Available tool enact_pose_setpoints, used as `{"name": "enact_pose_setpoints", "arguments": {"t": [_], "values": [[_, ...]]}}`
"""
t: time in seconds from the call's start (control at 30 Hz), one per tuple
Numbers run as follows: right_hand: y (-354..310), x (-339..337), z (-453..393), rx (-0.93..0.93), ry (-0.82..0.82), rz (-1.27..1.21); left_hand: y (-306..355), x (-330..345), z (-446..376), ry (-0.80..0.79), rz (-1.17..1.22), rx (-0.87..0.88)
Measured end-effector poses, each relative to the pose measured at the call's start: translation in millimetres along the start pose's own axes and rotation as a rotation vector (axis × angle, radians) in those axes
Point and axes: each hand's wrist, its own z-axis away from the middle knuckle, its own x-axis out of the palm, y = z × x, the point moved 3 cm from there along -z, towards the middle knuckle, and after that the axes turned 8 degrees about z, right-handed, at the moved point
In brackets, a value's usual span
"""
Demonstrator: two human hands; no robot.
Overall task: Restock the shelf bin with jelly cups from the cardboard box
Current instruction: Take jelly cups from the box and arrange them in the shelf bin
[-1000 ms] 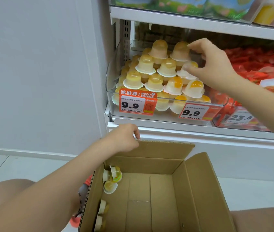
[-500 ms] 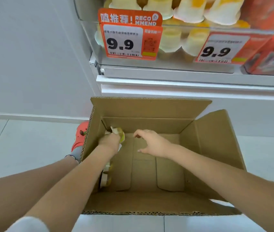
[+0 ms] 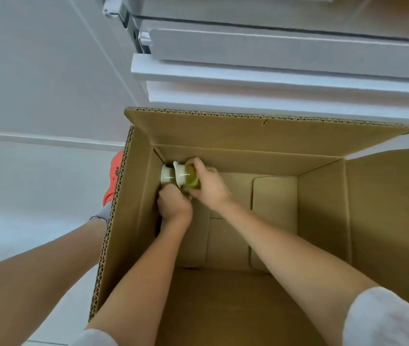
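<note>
Jelly cups [image 3: 183,176] lie on their sides in the far left corner of the cardboard box [image 3: 323,211], two of them visible: one with greenish-yellow filling and, just beyond it toward the corner, a paler one showing its white rim. The right hand [image 3: 209,187] curls its fingers over the greenish cup and grips it. The left hand [image 3: 174,207] sits just nearer than the cups, touching the right hand, against the left wall of the box; its fingers are curled downward, but what they hold is hidden, so its grip cannot be told. To the right of both hands the box floor shows only its folded bottom flaps. Beyond the hands, the far flap stands open against the white shelf base [image 3: 273,78]. To the left of the left hand, outside the box wall, an orange shoe [image 3: 113,178] rests on the tiled floor [image 3: 36,186].

Compared with half a second ago, the right hand has moved from the middle of the box floor to the corner cups, beside the left hand. The view has tilted downward: the shelf bin and price tags are out of frame.
</note>
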Motion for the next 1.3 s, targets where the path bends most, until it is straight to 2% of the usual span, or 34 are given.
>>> {"name": "enact_pose_setpoints", "arguments": {"t": [0.1, 0.23, 0.33, 0.43, 0.5, 0.63, 0.73, 0.87, 1.1, 1.3], "values": [[-4.8, 3.3, -1.4, -0.016, 0.084, -0.028, 0.3, 7.3, -0.7, 0.012, 0.188, -0.13], [-10.7, 5.4, 0.9, -0.041, 0.102, -0.087, -3.4, 4.8, 1.3, -0.029, 0.24, -0.153], [-8.0, -9.3, 18.1, -0.025, 0.145, -0.134, -5.1, -5.5, 4.1, -0.255, 0.346, -0.341], [-2.0, -37.9, 49.9, 0.043, 0.191, -0.224, -2.1, -25.2, 27.7, -0.53, 0.652, -0.621], [-3.6, -69.2, 73.1, 0.084, 0.151, -0.322, 5.8, -41.7, 43.4, -0.675, 0.731, -0.653], [-31.7, -154.1, 126.4, -0.01, -0.022, -0.291, 40.7, -95.7, 83.0, -0.936, 0.664, -0.437], [-68.3, -219.9, 165.0, -0.107, 0.067, -0.214, 75.4, -147.6, 121.2, -1.075, 0.67, -0.254], [-126.5, -286.3, 207.3, -0.262, 0.29, -0.236, 116.9, -213.5, 171.8, -1.132, 0.862, -0.123], [-174.3, -334.2, 234.1, -0.507, 0.505, -0.319, 169.3, -266.6, 230.2, -1.204, 1.209, 0.25], [-170.0, -349.2, 223.8, -0.533, 0.4, -0.268, 190.6, -257.6, 238.2, -1.231, 1.273, 0.47]]}}
